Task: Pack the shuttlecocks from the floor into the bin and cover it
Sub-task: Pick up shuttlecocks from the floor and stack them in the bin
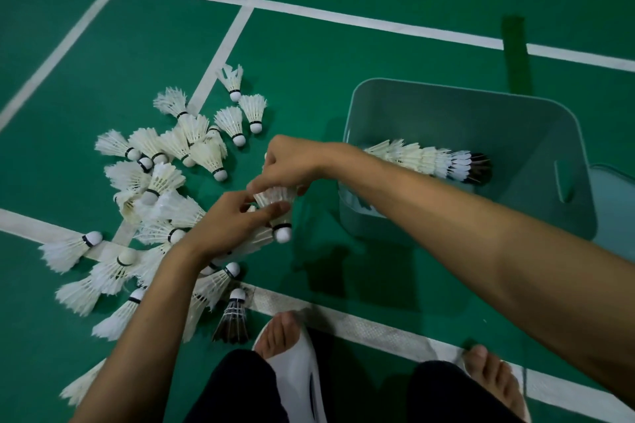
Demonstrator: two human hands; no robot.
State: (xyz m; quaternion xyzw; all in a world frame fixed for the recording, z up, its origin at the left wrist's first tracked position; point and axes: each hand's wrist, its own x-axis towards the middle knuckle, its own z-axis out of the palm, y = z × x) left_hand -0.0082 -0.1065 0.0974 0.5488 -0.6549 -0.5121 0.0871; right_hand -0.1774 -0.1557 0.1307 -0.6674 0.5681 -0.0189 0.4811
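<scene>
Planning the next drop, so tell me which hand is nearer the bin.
Right. The right hand is just left of the bin, its forearm crossing the bin's left rim. The left hand is farther left, over the shuttlecock pile. Both grip one shuttlecock.

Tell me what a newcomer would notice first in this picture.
A scattered pile of white shuttlecocks covers the green court floor at left. At centre, the left hand and right hand together hold a shuttlecock. At right, a grey-green bin holds a nested row of shuttlecocks.
</scene>
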